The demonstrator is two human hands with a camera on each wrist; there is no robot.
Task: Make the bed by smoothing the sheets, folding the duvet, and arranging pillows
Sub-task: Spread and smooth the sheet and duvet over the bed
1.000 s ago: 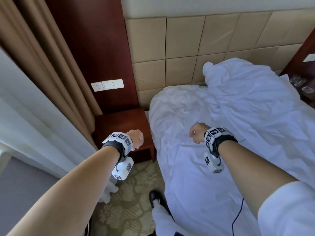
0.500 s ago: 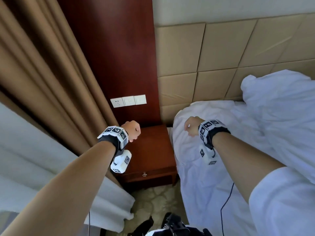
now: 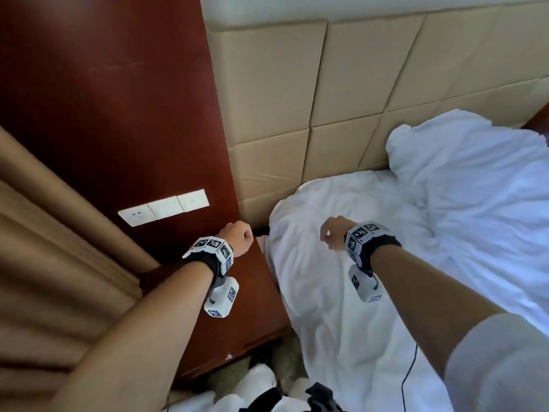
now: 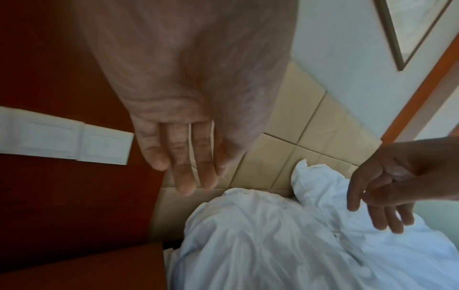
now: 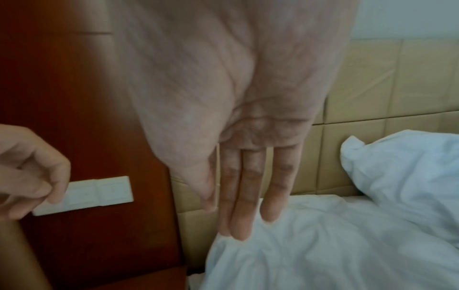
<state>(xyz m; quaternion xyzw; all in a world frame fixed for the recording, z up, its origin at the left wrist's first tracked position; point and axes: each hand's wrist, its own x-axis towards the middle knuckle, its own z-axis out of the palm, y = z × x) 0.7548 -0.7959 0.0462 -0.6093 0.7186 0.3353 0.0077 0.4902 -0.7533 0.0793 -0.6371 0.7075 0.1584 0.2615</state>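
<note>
The padded headboard [image 3: 341, 93] backs a rumpled sheet [image 3: 341, 292]; both hands hover near it, left hand [image 3: 237, 241] and right hand [image 3: 334, 235], each grip seemingly loose and empty. Grabbing blind could bunch the sheet against the headboard.

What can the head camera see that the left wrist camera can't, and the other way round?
Only the head view shows the curtain, both forearms with their wrist bands, the floor, and a cable lying on the bed. Only the left wrist view shows a picture frame high on the wall, and the palm side of the left hand, fingers fairly straight, holding nothing. Both show the right hand, the wall switches, the nightstand, the padded headboard, the rumpled sheet and the bunched duvet.
</note>
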